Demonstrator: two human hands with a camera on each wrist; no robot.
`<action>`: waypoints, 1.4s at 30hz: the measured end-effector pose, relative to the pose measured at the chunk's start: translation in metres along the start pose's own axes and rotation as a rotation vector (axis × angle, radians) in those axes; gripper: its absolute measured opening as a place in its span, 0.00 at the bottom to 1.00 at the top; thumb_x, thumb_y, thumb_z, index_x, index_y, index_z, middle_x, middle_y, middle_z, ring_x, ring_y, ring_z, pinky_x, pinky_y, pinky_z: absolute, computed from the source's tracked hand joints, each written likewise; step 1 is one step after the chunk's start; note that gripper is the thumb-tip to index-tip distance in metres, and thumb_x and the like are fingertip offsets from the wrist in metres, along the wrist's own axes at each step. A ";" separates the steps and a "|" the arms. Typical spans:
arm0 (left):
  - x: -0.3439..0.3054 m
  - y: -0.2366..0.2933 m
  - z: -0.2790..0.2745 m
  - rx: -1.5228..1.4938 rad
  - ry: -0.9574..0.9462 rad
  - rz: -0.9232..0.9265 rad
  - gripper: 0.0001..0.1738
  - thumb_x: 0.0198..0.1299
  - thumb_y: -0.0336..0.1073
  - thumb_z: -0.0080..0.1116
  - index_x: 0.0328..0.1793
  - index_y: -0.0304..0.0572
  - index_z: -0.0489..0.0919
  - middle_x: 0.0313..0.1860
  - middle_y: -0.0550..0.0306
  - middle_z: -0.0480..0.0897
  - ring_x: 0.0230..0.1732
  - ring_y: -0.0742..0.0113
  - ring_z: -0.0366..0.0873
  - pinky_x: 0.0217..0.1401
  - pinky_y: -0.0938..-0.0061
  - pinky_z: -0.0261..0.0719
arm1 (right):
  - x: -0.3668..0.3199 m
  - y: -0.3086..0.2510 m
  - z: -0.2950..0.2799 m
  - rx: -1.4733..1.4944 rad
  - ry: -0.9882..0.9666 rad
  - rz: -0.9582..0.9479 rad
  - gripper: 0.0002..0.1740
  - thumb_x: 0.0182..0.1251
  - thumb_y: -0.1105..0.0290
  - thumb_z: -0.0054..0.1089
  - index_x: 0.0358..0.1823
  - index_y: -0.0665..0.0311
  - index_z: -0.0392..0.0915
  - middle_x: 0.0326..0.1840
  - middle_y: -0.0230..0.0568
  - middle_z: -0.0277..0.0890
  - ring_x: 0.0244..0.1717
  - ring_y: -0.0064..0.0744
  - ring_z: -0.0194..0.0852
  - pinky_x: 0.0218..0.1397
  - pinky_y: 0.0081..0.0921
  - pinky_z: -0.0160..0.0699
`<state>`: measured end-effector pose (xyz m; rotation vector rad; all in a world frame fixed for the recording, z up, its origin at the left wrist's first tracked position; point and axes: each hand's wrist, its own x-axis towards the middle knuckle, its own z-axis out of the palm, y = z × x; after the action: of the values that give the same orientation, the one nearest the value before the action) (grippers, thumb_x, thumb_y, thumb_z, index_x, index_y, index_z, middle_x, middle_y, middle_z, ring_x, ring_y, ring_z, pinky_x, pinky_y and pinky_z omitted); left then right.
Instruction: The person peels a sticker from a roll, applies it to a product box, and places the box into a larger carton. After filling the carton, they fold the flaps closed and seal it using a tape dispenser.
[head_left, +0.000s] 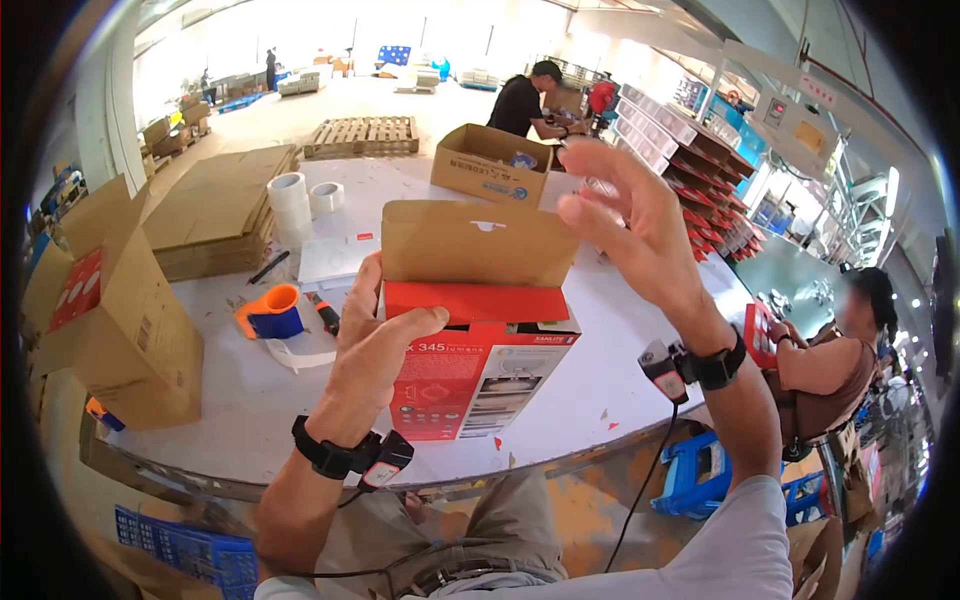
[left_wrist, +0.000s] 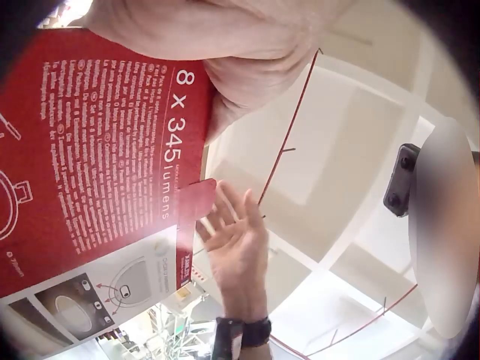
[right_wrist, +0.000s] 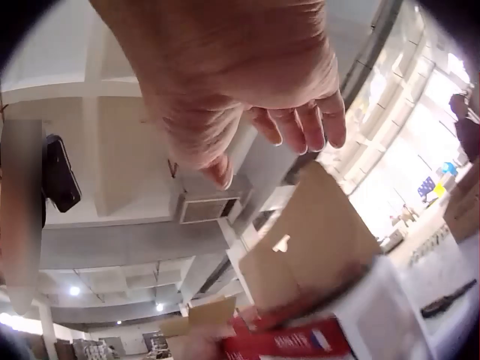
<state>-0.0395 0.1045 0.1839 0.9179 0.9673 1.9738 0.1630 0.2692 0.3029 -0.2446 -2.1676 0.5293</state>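
Box (head_left: 440,390), one, pinched at its top edge by left hand (head_left: 363,360); right hand (head_left: 640,222), spread, hovers right of that grip; one tape dispenser (head_left: 277,324) left, tabletop (head_left: 610,385) room right.

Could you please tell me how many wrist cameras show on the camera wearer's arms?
2: one camera just behind the left hand that grips the red box, another camera just behind the raised right hand. Neither is hidden.

Glossy printed card forms the red box (head_left: 436,388); its flap (head_left: 470,250) shows matt brown cardboard. The tabletop (head_left: 625,345) looks smooth, the pallet (head_left: 360,137) wooden.
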 end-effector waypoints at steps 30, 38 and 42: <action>0.010 0.042 0.018 0.431 -0.101 -0.156 0.44 0.47 0.15 0.71 0.73 0.34 0.66 0.63 0.46 0.79 0.57 0.60 0.84 0.53 0.69 0.91 | -0.053 0.023 0.037 0.550 -0.485 0.795 0.25 0.63 0.78 0.78 0.63 0.64 0.85 0.54 0.41 0.91 0.54 0.28 0.90 0.62 0.28 0.89; 0.006 0.044 0.026 0.467 -0.063 -0.166 0.46 0.52 0.14 0.69 0.78 0.34 0.63 0.66 0.44 0.78 0.56 0.62 0.87 0.53 0.70 0.90 | -0.048 0.022 0.033 0.628 -0.491 0.840 0.27 0.63 0.75 0.78 0.66 0.61 0.84 0.56 0.40 0.91 0.54 0.28 0.91 0.58 0.30 0.90; 0.006 0.046 0.029 0.506 -0.020 -0.219 0.51 0.54 0.15 0.69 0.84 0.35 0.56 0.70 0.43 0.76 0.59 0.61 0.86 0.58 0.69 0.88 | -0.052 0.028 0.037 0.656 -0.480 0.842 0.28 0.63 0.76 0.78 0.66 0.61 0.83 0.56 0.41 0.91 0.54 0.29 0.91 0.58 0.31 0.90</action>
<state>-0.0323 0.0984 0.2380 1.0441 1.5256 1.5583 0.1645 0.2651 0.2338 -0.7204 -2.1125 1.8836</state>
